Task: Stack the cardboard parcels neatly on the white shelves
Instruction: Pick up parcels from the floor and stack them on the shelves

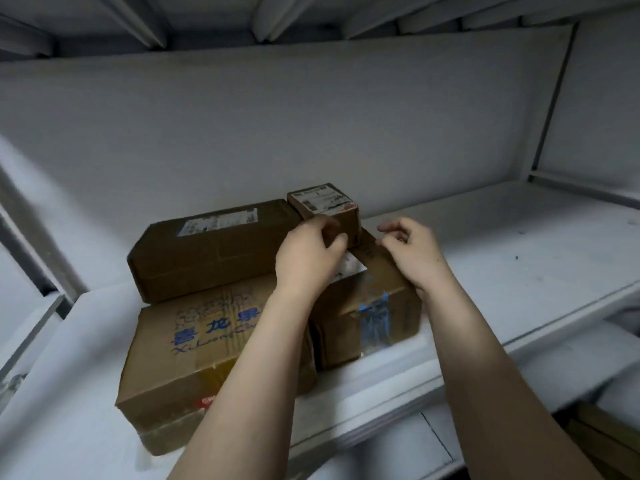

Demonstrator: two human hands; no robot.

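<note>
The small box [323, 202] is set atop the taped box [367, 299] on the white shelf [502, 258], its near corner gripped by the curled left hand [311, 252]. Nothing is held by the loosely curled right hand [408, 242] beside it. Edges should be squared before release.

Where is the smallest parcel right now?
Head view, centre: the small parcel sits atop the blue-taped box, just right of the long box, with the left hand at its front.

Both bare forearms rise from the bottom edge to mid-frame. Left hand [308, 252], fingers curled, blurred; right hand [414, 247] just right of it, fingers loosely bent, holding nothing.
</note>
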